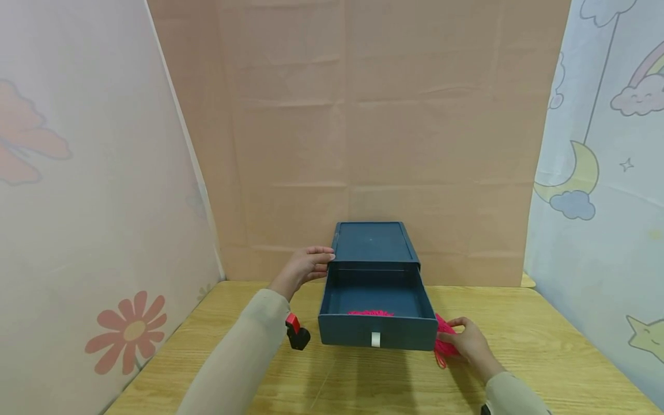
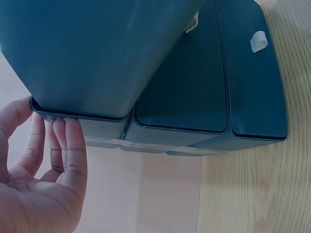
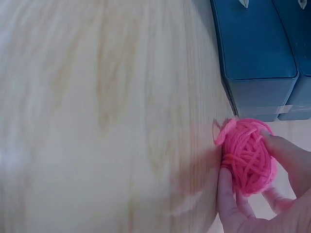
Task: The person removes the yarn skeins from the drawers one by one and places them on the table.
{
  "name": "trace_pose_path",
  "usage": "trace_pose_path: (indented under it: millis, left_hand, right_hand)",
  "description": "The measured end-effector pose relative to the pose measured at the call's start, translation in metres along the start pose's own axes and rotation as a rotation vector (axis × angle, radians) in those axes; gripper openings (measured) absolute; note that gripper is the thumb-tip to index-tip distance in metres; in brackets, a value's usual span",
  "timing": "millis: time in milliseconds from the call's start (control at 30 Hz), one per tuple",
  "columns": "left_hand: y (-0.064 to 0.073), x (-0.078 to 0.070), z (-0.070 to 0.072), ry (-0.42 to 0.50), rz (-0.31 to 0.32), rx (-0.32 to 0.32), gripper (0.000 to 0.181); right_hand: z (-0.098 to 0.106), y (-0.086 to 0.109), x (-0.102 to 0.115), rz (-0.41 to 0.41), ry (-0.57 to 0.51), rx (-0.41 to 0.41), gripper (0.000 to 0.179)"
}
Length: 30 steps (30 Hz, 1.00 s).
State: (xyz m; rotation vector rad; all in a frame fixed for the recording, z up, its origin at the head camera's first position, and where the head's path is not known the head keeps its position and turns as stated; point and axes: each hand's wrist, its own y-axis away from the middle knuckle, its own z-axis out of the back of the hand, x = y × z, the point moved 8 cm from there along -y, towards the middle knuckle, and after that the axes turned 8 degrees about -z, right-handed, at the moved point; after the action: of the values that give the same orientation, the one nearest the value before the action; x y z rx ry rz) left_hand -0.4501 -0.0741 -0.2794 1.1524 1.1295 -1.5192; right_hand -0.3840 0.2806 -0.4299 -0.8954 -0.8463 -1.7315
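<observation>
A dark blue drawer unit point(image 1: 370, 242) stands on the table, its top drawer point(image 1: 377, 333) pulled out, with a white tab on the front. Inside the drawer, bright pink strands point(image 1: 370, 313) show just behind the front panel. My left hand point(image 1: 305, 268) rests against the unit's upper left edge; in the left wrist view the fingertips touch the casing rim point(image 2: 82, 116), fingers nearly straight. To the right of the drawer, my right hand point(image 1: 469, 343) grips a pink yarn ball point(image 3: 250, 158) between thumb and fingers, low beside the unit, with a loose loop of yarn sticking out.
Two lower drawers point(image 2: 184, 92) with white tabs are closed under the pulled-out one. The wooden table point(image 1: 280, 380) extends around the unit. A brown paper backdrop point(image 1: 363, 127) stands behind, and patterned sheets point(image 1: 93, 230) hang at both sides.
</observation>
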Motion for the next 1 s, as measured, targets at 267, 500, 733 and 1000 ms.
trace_pose_path:
  millis: [267, 500, 733, 1000]
  left_hand:
    - [0.0, 0.0, -0.001, 0.0, -0.004, 0.0, 0.027]
    - [-0.001, 0.001, 0.0, 0.015, 0.01, -0.015, 0.026]
    - [-0.001, 0.002, -0.001, 0.02, 0.012, -0.002, 0.028]
    - [-0.001, 0.001, -0.001, 0.013, 0.007, 0.005, 0.028]
  right_hand:
    - [-0.002, -0.001, -0.004, -0.034, -0.104, 0.054, 0.062]
    - [0.004, 0.002, 0.0, -0.045, -0.095, 0.088, 0.075]
    - [0.025, 0.012, 0.024, -0.03, -0.087, 0.153, 0.076]
    - [0.053, 0.035, 0.09, 0.13, -0.192, 0.22, 0.073]
